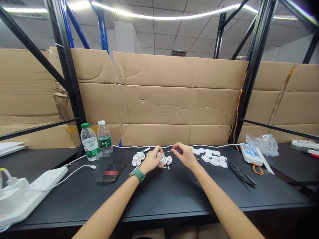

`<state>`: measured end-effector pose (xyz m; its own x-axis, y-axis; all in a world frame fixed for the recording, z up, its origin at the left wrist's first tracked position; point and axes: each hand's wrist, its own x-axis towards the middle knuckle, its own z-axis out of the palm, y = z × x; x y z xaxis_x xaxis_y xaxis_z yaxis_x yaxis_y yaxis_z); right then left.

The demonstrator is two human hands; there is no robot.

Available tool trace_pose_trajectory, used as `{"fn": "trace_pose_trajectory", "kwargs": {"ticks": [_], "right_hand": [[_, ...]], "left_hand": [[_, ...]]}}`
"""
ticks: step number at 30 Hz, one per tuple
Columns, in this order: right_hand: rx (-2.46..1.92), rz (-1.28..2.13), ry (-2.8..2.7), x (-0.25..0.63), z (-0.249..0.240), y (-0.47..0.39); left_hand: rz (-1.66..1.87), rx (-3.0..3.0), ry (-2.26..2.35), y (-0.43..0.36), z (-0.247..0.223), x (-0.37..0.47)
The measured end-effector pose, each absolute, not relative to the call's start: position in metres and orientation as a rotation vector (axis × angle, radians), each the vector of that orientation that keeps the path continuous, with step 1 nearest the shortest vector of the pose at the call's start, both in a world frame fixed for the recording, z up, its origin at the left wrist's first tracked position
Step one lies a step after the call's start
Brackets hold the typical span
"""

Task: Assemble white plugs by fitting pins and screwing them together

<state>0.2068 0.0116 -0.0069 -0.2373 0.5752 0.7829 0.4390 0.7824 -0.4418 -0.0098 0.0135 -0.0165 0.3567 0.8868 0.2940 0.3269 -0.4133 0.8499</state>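
My right hand (183, 154) is closed around the dark purple handle of a screwdriver (176, 151), whose thin shaft points left toward my left hand (152, 159). The fingers of my left hand are pinched at the shaft's tip, on something too small to make out. Right beside and under those fingers lies a cluster of white plastic parts (168, 160). More white parts with openings (136, 159) sit just left of my left hand. To the right of my right hand, several smooth white pieces (214, 162) are spread on the black table (171, 199).
Black tweezers (240, 174) lie at the right, near a white box (251, 154) with coloured wires and a clear plastic bag (264, 145). Two water bottles (90, 142) (104, 137), a phone-like dark object (114, 171) and a white power strip (37, 191) are at the left. Cardboard (159, 106) stands behind.
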Motion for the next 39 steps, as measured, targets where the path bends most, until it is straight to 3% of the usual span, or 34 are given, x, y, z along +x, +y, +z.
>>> {"fn": "trace_pose_trajectory", "kwargs": {"ticks": [39], "right_hand": [[-0.745,0.154,-1.985,0.2080,-0.0017,0.0083]], "left_hand": [[1.077,1.926,1.120,0.0148,-0.0175,-0.0119]]}}
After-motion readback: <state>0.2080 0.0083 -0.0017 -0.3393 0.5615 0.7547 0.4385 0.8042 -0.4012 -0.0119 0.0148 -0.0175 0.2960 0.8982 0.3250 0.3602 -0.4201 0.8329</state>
